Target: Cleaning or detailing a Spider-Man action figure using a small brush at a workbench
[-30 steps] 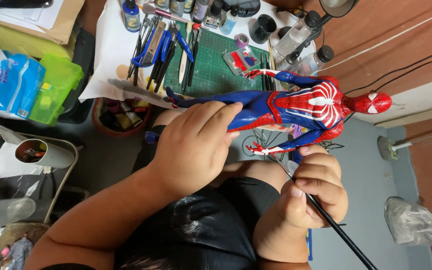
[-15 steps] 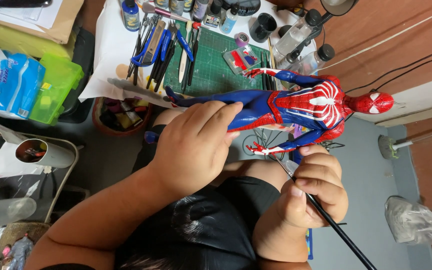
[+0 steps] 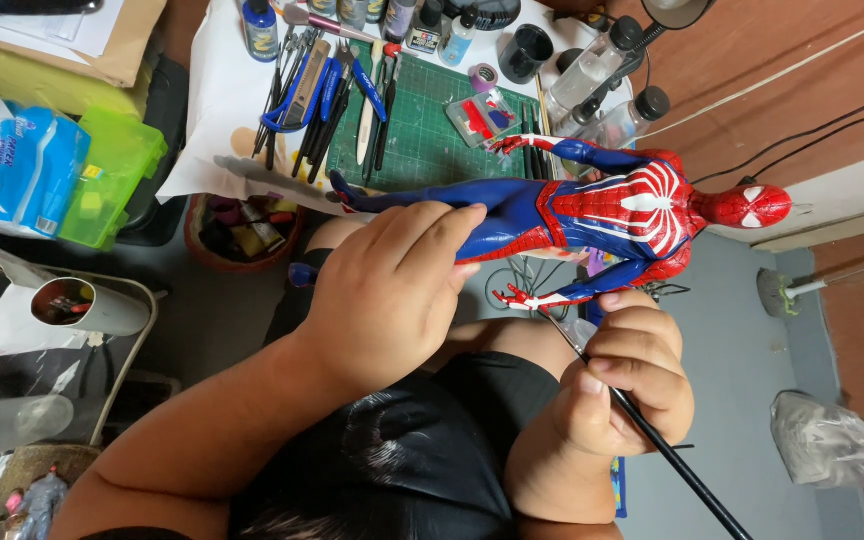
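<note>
Above the lap, one red-and-blue action figure [image 3: 592,215] is lying crosswise. Left hand [image 3: 392,290] is wrapping curled fingers [image 3: 432,235] over its legs, gripping them. Right hand [image 3: 627,385] is pinching one black paintbrush [image 3: 652,440], tip touching the figure's lower hand. One green cutting mat [image 3: 432,130] is lying just beyond the figure.

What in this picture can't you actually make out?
- Head view: the brush tip, too small to show any paint.
- The figure's legs, partly covered by the left hand.
- The brush handle, hidden inside the right hand and cut off by the bottom edge.
- The small bottles, cut off by the top edge.
</note>
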